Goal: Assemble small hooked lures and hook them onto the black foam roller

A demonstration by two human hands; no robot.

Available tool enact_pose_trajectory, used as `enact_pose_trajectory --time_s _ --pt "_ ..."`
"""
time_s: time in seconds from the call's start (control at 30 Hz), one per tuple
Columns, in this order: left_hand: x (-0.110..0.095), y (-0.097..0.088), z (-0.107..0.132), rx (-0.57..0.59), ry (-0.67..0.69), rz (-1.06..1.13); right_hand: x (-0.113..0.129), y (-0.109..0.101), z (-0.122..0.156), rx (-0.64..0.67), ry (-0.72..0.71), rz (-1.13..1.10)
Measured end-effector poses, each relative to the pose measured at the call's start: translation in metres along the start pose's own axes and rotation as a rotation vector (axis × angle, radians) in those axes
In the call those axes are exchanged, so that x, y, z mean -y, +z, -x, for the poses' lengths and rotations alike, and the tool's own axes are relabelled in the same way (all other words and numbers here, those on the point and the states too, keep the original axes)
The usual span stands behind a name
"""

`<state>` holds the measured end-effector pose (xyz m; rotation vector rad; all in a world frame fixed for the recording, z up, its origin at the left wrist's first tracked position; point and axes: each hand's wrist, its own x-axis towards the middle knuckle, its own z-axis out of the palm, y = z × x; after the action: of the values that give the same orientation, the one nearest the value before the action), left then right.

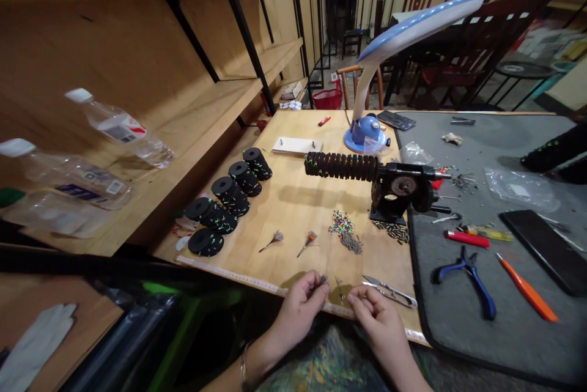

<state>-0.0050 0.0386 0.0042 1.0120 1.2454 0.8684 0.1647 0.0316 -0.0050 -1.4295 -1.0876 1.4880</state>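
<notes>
My left hand [302, 303] is at the table's front edge, thumb and fingers pinched; a small dark bit shows at the fingertips, too small to name. Facing it, my right hand [378, 315] is also pinched, and what it holds, if anything, is hidden. Between the two is a tiny dark metal piece with a thin stem [340, 289]. Thread snips [389, 291] lie just beyond my right hand. Farther in are a pile of coloured beads [342, 222], a heap of small grey metal pieces [351, 243] and two feathery tufts on thin stems [307, 242] [274, 240].
A black hand-cranked device [398, 190] carries a row of black foam discs [342, 166]. Foam rolls [224, 195] stand at left. A blue lamp [367, 132] rises behind. Pliers [470, 279] and an orange-handled tool [527, 288] lie on the grey mat [468, 334]; shelving [206, 117] borders the left.
</notes>
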Motion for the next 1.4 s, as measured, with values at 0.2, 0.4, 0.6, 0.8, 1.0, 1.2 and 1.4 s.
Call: enact_pose_trajectory --time_s 0.2,0.4,0.6,0.8,1.0,1.2,1.4 --pt "-0.003 0.005 0.003 0.029 -0.040 0.018 -0.001 0.002 0.000 -0.064 -0.029 0.065" --pt "-0.006 0.007 0.007 0.046 -0.076 0.013 -0.001 0.002 -0.001 -0.113 -0.058 0.157" --pt "-0.007 0.006 0.008 0.069 -0.083 0.001 0.005 0.004 -0.001 -0.140 -0.083 0.161" --pt "-0.004 0.006 0.010 0.079 -0.116 0.000 0.000 0.005 0.000 -0.215 -0.186 0.177" --pt "-0.006 0.007 0.012 0.108 -0.168 0.063 -0.006 0.003 0.002 -0.244 -0.337 0.342" --pt "-0.011 0.009 0.014 0.130 -0.225 0.125 -0.005 0.002 0.005 -0.228 -0.441 0.428" --pt "-0.010 0.008 0.012 0.131 -0.233 0.092 -0.005 0.002 0.007 -0.218 -0.485 0.450"
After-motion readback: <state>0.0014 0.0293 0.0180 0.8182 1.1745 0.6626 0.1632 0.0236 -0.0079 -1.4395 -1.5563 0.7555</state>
